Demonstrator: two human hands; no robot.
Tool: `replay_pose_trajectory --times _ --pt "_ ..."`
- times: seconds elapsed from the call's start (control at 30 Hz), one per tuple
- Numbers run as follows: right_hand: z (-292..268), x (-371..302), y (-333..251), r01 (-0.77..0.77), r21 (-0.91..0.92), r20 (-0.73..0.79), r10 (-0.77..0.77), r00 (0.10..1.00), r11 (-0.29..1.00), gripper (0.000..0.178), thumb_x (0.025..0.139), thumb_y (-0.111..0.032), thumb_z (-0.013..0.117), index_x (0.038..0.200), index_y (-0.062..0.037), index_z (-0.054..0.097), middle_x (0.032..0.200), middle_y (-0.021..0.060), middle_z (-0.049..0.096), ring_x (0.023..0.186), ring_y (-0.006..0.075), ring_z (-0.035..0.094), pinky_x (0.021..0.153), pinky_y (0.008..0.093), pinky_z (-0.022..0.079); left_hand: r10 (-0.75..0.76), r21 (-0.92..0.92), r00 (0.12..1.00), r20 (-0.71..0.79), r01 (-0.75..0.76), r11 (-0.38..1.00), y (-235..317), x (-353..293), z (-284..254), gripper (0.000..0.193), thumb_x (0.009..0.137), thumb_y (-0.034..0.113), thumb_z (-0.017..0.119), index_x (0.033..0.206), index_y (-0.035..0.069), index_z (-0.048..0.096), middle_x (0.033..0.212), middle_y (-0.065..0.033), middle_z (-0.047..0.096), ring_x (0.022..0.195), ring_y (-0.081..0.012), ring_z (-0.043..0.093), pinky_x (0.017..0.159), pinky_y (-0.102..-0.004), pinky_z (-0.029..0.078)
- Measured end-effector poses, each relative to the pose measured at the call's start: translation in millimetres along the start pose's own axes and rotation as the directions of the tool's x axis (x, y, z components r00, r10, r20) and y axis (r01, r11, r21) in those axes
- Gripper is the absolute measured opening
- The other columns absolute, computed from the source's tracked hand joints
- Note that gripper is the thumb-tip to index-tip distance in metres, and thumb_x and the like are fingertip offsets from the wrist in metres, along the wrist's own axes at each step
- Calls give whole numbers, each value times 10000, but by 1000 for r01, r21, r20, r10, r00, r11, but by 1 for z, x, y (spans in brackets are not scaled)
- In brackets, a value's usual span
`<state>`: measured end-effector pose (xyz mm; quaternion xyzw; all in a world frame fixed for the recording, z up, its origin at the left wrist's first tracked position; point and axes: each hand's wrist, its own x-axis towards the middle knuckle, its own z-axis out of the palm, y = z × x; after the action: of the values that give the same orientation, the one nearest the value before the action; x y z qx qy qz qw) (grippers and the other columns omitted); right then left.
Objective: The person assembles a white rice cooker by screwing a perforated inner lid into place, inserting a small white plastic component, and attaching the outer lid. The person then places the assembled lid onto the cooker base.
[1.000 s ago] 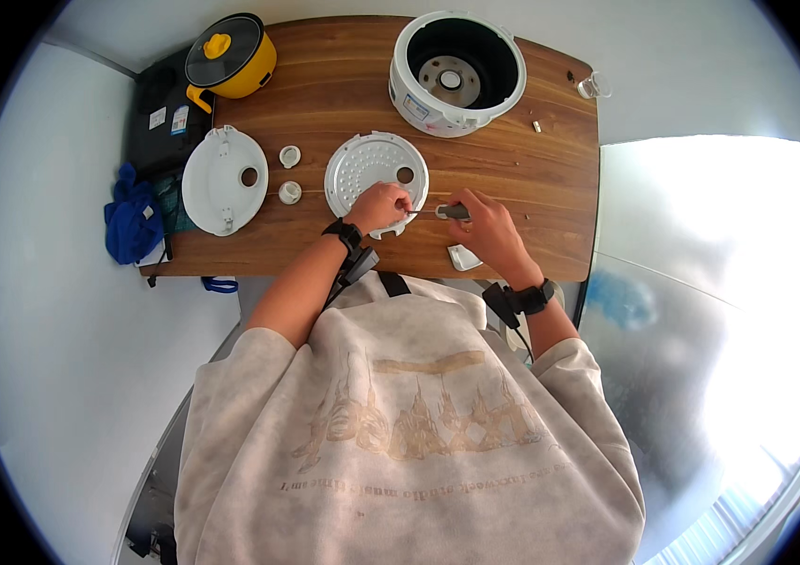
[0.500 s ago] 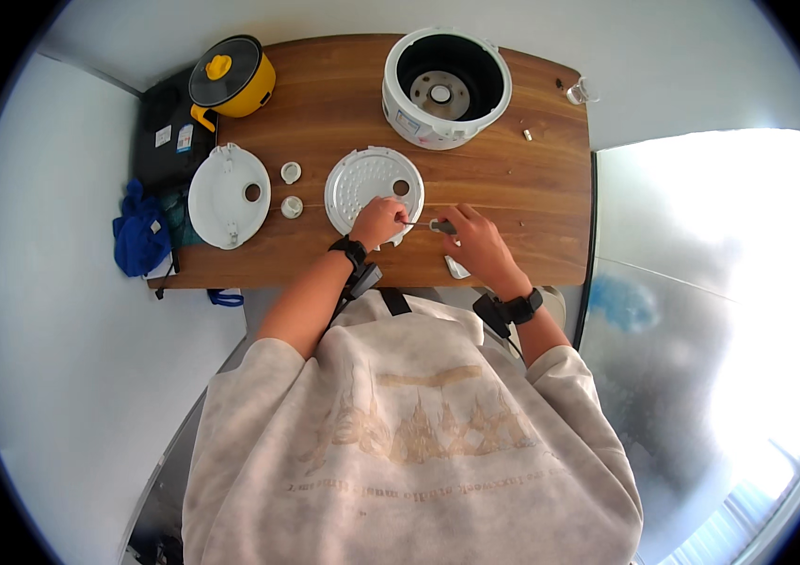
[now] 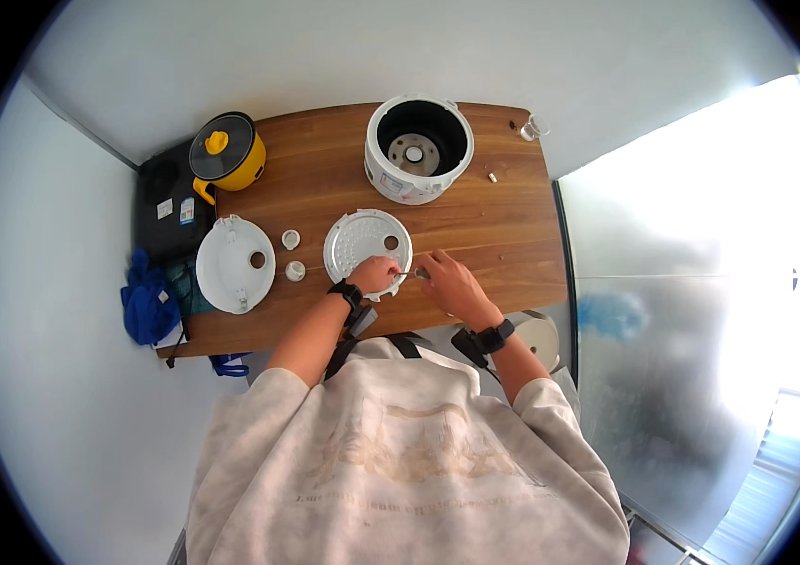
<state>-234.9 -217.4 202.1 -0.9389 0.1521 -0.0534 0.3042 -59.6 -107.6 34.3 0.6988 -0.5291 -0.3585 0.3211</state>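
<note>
In my right hand (image 3: 452, 282) is a screwdriver, gripped by its grey handle, with its thin metal shaft (image 3: 406, 274) pointing left. My left hand (image 3: 372, 273) has its fingers pinched together at the shaft's tip; whatever small thing they hold there is hidden. Both hands are over the near edge of a round white dimpled lid plate (image 3: 351, 240) that has one round hole. Left of it lies a smooth white outer lid (image 3: 229, 254), also with a hole. Two small white round caps, an upper one (image 3: 291, 239) and a lower one (image 3: 296, 271), sit between the lids.
A white rice cooker body (image 3: 405, 188) stands open behind the lid plate. At the far left, a yellow pot (image 3: 247, 171) stands beside a black case (image 3: 160, 193), with a blue bag (image 3: 148, 315) nearer. A glass (image 3: 532, 130) is at the table's far right corner.
The view has tilted, so the table sits lower in the picture. Both hands stay together at the screwdriver. The white piece beside my right hand is now mostly covered by it.
</note>
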Motion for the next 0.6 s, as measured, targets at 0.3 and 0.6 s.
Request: replay_pose_trajectory --times 0.3,0.6 --pt "17 -5 -9 -119 -78 -70 114 991 990 195 874 -99 610 1064 -61 588 981 177 597 888 403 622 764 494 528 142 78 989 41 -145 986 -11 -3 6 220 826 90 572 993 62 712 916 -185 686 898 -380 643 784 -463 508" --pt "19 -1 -15 -153 -79 -87 146 986 985 198 844 -80 617 1038 -60 589 989 172 594 896 408 619 769 499 525 143 22 987 72 -145 989 -27 -12 9 339 795 35 576 1112 72 689 934 -157 658 898 -339 642 806 -417 512"
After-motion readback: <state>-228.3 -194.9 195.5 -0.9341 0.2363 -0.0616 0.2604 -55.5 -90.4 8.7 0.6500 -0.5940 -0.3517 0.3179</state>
